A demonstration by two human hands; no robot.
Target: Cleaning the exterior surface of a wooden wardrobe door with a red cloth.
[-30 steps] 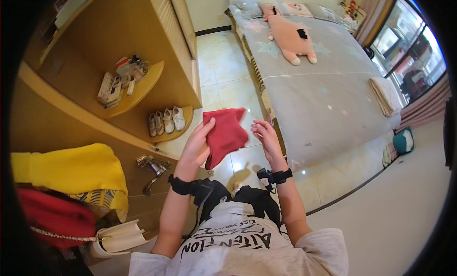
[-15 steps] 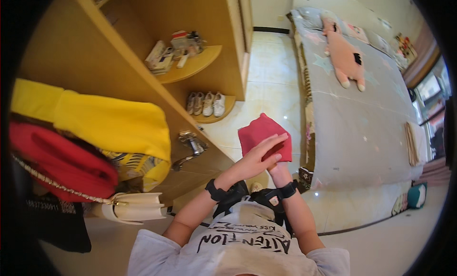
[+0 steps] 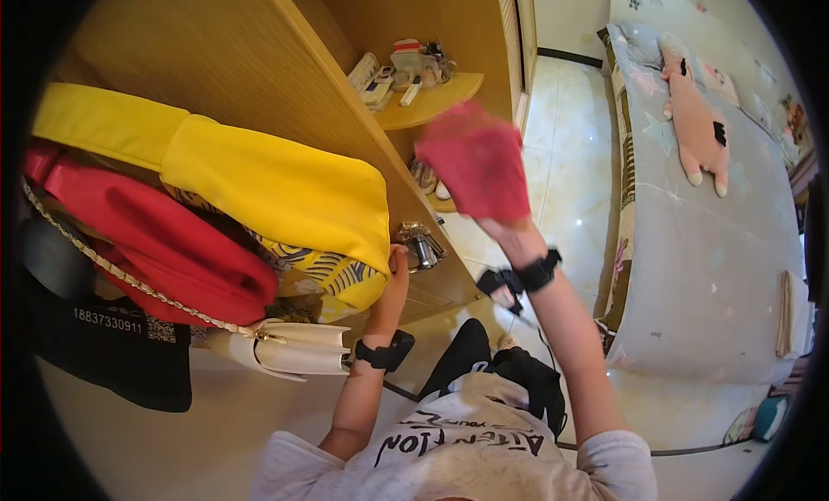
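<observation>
A red cloth covers my right hand, which is raised in front of the wooden cabinet. The cloth hides my right fingers and is a little blurred. My left hand is at the lower right edge of a yellow garment, close beside the metal door handle. Part of its fingers is hidden, so whether it grips the garment or the door does not show. Black bands circle both wrists.
Next to the yellow garment hang a red garment, a cream chain-strap bag and a black bag. Small items crowd a rounded shelf, with shoes below. A bed with a pink plush toy stands to the right.
My left hand has left the red cloth and moved left to the yellow garment and door handle. My right hand has lifted the cloth up toward the shelves. The view has shifted left.
</observation>
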